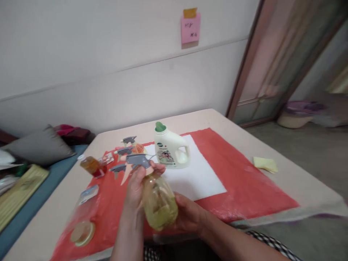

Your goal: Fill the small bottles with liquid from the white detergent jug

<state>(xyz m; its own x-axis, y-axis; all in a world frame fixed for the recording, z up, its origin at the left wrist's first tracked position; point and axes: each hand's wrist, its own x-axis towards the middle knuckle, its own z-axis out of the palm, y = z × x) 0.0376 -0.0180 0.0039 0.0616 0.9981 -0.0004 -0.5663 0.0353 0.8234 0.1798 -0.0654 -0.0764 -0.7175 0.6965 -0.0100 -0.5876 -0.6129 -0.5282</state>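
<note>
Spray bottle [159, 201], clear, one, with a little yellow-green liquid; grey-and-peach trigger head, tilted towards 11 o'clock. Held over the near edge of the table by both hands; it serves as clock centre below, 12 being towards the wall.

Left hand [137, 183]: clamped around the bottle's neck, just under the trigger head. Right hand [189, 214]: closed against the lower body from the 3 o'clock side, fingers partly hidden behind.

Jug [167, 152], pale, handled, green spout at the mouth: 12 o'clock, upright on a white sheet [199, 177], itself laid over a red cover [244, 188]. Further grey trigger heads [124, 150], three: between 10 and 11 o'clock. Amber bottle [91, 165], white cap, tilted in view: 10 o'clock. Flat packet [89, 194]: 9 o'clock. Round lidded container [83, 233]: 8 o'clock. Yellow cloth [265, 164], folded: between 2 and 3 o'clock.
</note>
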